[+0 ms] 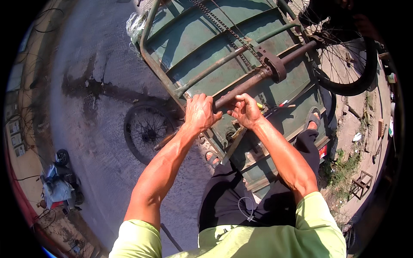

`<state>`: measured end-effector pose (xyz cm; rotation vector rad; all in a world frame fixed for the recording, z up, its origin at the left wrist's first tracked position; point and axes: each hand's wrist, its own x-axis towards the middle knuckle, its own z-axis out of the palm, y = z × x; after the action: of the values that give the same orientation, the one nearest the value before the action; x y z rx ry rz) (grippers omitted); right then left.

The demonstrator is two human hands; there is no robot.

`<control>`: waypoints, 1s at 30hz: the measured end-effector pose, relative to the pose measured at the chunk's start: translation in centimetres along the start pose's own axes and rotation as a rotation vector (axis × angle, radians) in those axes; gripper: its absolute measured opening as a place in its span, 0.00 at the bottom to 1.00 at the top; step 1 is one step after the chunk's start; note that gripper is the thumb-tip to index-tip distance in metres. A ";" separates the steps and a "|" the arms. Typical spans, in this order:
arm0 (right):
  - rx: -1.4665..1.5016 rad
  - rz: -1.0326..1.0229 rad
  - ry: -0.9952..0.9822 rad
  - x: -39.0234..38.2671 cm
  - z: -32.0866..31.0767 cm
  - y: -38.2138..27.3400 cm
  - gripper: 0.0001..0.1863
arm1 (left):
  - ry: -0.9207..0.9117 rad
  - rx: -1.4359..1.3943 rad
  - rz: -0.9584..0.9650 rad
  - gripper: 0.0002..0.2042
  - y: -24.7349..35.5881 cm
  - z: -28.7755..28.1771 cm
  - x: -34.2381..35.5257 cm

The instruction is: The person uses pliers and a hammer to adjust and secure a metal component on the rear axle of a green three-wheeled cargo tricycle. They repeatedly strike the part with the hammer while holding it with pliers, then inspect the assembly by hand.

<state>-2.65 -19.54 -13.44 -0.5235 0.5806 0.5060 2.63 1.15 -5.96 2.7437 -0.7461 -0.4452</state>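
A rusty brown axle tube (247, 86) crosses the overturned green metal cart bed (200, 62). My left hand (200, 112) is closed about the tube's near left end, its thumb bent underneath. From the right, my right hand (246, 111) cups the same end with curled fingers, palm turned partly up. What lies between the two hands is hidden. Further along the tube sits a brown sprocket housing (275, 66), with a drive chain (221, 26) running to it from the far side. Just beyond my right hand, a yellow-handled tool (260, 105) rests on the cart.
A spoked wheel (148, 133) lies left of the cart, on the grey pavement. Another wheel (350, 60) is on the axle's far right end. My sandalled foot (313, 118) stands beside the frame. A parked scooter (60, 185) and a small wooden stool (360, 185) are further off.
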 end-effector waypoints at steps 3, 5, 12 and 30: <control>0.010 -0.016 0.016 0.2 -0.6 -0.2 0.10 | -0.007 0.065 -0.028 0.22 -1.8 -1.4 -3.5; 0.019 -0.027 0.021 0.0 -1.0 -0.4 0.13 | 0.050 0.047 -0.004 0.23 -3.3 -1.5 -6.2; 0.016 -0.053 0.065 -1.8 3.4 -0.6 0.09 | -0.059 0.112 -0.059 0.21 -4.5 -3.9 -7.8; -0.256 0.217 0.355 -5.8 -2.4 3.3 0.23 | 0.444 -1.616 -1.140 0.08 -4.5 2.1 -24.4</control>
<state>-9.65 -20.19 -12.52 -0.8078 0.9251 0.7057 -16.15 17.42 -3.99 1.2601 0.9942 -0.3182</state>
